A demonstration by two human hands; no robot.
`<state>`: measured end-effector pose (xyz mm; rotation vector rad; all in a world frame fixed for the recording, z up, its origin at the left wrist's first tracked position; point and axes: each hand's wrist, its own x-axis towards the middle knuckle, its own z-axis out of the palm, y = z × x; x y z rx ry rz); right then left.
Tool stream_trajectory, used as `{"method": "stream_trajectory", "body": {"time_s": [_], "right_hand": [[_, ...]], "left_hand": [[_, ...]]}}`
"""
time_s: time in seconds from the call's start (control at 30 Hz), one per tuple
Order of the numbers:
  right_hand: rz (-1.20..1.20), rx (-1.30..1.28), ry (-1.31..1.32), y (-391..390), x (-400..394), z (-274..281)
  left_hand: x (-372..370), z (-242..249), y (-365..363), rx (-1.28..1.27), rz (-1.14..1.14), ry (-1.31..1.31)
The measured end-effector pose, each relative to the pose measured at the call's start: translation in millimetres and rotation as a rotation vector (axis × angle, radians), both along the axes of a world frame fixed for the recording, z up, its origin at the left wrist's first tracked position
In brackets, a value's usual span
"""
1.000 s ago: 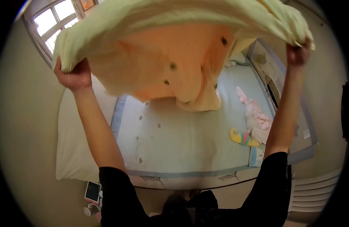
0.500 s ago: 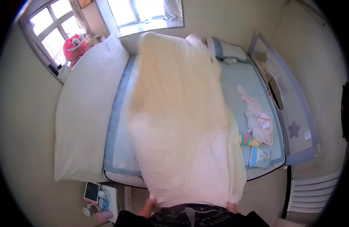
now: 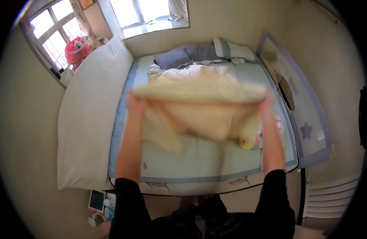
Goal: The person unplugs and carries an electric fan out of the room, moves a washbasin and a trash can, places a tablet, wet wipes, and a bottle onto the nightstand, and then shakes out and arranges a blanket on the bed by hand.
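Both my arms reach out over the bed, holding a pale yellow blanket [image 3: 199, 115] stretched between them. My left hand [image 3: 136, 102] is closed on its left corner, and my right hand [image 3: 266, 100] grips the right corner. The blanket is blurred by motion, its lower part hanging in folds above the light blue bed sheet [image 3: 191, 161]. Beyond it lie crumpled white bedding [image 3: 199, 73] and a grey pillow or cushion [image 3: 187, 55]. Close to my right forearm are a yellow striped plush item [image 3: 247, 143] and pink cloth [image 3: 279, 129], both partly hidden.
A tall white padded panel [image 3: 90, 119] borders the bed's left side. On the right stands a grey mesh bed rail [image 3: 307, 115]. A white and blue pillow [image 3: 233, 49] lies at the far right corner. At lower left, a tablet [image 3: 97, 200] sits among small items.
My hands have risen from near my waist to out over the bed. The blanket, spread long across the bed before, is now gathered up between them, uncovering the sheet and far bedding.
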<state>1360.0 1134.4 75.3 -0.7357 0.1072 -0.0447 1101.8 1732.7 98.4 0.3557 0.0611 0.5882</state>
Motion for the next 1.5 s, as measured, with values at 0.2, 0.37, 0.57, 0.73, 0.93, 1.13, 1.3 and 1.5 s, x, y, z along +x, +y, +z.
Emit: {"method": "stream_trajectory", "body": {"time_s": [0.2, 0.37, 0.57, 0.73, 0.93, 1.13, 1.3, 1.5], "right_hand": [[-0.146, 0.023, -0.723, -31, -111, 298], [-0.274, -0.653, 0.005, -63, -150, 40], [-0.126, -1.34, 0.687, -162, -427, -340], [0.149, -1.113, 0.781, -245, -613, -362], [0.119, -0.479, 0.83, -175, -531, -360], [-0.042, -0.033, 0.177, -26, -89, -153], [-0.066, 0.148, -0.439, -32, -78, 244], [-0.238, -0.084, -0.184, -78, -165, 123]], "left_hand": [[-85, 240, -107, 0.498, 0.337, -0.267], [-108, -55, -84, 0.987, 0.355, 0.977], [-333, -281, -197, 1.198, -0.365, 1.742], [-497, -296, -251, 0.261, -0.73, 1.963], [-432, -327, -223, -0.124, -0.284, 1.262], [-81, -103, -66, 0.155, 0.17, 0.562], [-64, 219, -85, 0.361, 0.183, -0.165], [-112, 60, -118, 0.46, 0.175, 0.225]]}}
